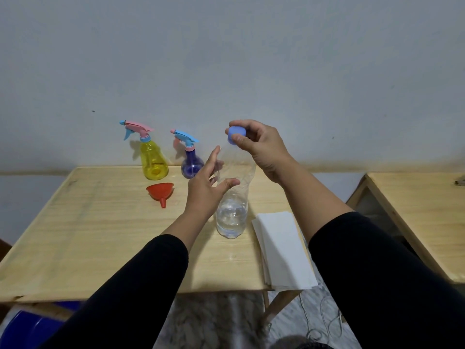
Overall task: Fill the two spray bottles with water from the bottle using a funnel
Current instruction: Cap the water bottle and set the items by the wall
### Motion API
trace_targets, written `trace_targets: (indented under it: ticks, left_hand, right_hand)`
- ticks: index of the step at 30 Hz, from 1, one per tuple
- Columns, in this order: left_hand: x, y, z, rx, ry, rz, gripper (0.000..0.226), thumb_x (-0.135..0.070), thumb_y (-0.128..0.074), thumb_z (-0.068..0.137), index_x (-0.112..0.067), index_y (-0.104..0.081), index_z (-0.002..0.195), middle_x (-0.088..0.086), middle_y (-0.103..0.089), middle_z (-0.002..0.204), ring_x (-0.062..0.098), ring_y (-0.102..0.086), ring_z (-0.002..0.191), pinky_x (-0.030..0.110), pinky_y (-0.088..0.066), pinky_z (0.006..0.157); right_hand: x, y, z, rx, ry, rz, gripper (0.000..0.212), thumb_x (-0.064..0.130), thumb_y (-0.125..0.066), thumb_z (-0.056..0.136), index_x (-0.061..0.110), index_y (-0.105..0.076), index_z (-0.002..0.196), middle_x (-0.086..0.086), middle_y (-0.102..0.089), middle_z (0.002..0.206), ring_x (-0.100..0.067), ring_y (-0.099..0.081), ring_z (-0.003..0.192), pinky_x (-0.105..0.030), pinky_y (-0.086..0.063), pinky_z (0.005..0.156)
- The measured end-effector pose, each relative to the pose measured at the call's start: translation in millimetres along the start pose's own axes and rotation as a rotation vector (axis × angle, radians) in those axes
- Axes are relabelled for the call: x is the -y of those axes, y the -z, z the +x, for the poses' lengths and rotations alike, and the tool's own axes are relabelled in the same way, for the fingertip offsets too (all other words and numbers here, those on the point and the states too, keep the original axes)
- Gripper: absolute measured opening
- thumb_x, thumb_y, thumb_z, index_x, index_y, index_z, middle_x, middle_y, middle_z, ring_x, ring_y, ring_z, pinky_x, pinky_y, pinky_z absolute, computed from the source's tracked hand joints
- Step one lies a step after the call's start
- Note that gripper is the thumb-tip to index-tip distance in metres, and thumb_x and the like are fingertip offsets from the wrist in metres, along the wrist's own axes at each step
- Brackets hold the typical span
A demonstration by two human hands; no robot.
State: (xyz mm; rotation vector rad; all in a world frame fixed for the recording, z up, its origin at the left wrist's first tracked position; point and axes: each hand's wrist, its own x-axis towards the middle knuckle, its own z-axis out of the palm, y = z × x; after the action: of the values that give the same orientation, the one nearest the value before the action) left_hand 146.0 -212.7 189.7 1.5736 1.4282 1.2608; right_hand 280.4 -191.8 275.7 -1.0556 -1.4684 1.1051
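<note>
Long black sleeves [377, 268] on both forearms, wrists bare.

I note a clear water bottle [232, 207] upright near centre, uncapped, part full; its blue cap [236, 136] is lifted off above it. The red funnel [161, 192] lies on its side to the left. Yellow spray bottle [153, 159] and purple spray bottle [191, 164] stand far, heads fitted.

Dim, flat, bluish light. The spray bottles [173, 153] cast soft shadows on the wall [251, 59]. Edges bow, corners blur.
</note>
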Motion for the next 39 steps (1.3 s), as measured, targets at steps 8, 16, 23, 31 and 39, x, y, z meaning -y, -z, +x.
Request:
trace_targets:
  ticks: [8,16,23,31,39]
  left_hand:
    - [4.7,2.0,-2.5,0.024,-0.009,-0.047,0.087,-0.030,-0.078,0.071,-0.038,-0.028,0.143,-0.007,-0.052,0.116,0.003,-0.049,0.114,0.018,-0.039,0.098]
    - [5.0,-0.8,-2.2,0.023,-0.022,-0.059,0.087,-0.028,-0.078,0.072,-0.037,-0.028,0.143,-0.007,-0.053,0.114,0.001,-0.049,0.114,0.011,-0.038,0.094]
    - [5.3,2.4,-2.1,0.027,-0.015,-0.063,0.088,-0.029,-0.077,0.072,-0.036,-0.027,0.144,-0.002,-0.053,0.122,0.000,-0.046,0.117,0.016,-0.038,0.097]
    - [3.6,4.7,-4.5,0.037,-0.008,-0.045,0.089,-0.031,-0.076,0.073,-0.037,-0.022,0.145,-0.004,-0.052,0.121,-0.003,-0.045,0.116,0.014,-0.038,0.095]
    - [10.3,8.7,-5.9,0.188,0.004,-0.051,0.088,-0.020,-0.069,0.083,-0.047,-0.011,0.144,-0.013,-0.039,0.142,0.003,-0.038,0.131,0.015,-0.041,0.098]
  right_hand:
    - [3.1,4.1,-2.0,0.154,-0.060,0.046,0.040,0.008,-0.060,0.090,0.009,-0.047,0.128,-0.005,-0.063,0.114,-0.006,-0.059,0.097,-0.009,-0.047,0.082]
    - [-4.3,-7.1,-3.7,-0.045,-0.043,-0.012,0.033,0.016,-0.071,0.083,0.011,-0.050,0.108,-0.002,-0.068,0.102,-0.006,-0.060,0.085,-0.015,-0.047,0.080]
    - [-4.2,-5.8,-7.1,0.018,0.024,-0.020,0.026,0.009,-0.060,0.090,0.006,-0.058,0.116,-0.013,-0.067,0.113,-0.005,-0.061,0.094,-0.013,-0.048,0.083]
    - [-5.6,-9.6,-9.4,0.034,0.094,-0.073,0.024,0.010,-0.060,0.091,0.012,-0.059,0.114,-0.011,-0.067,0.110,-0.006,-0.061,0.097,-0.014,-0.048,0.087]
    - [-40.4,-10.5,-26.0,-0.026,0.189,-0.240,0.059,0.023,-0.048,0.098,0.040,-0.014,0.144,0.028,-0.023,0.144,0.000,-0.028,0.137,-0.015,-0.024,0.111]
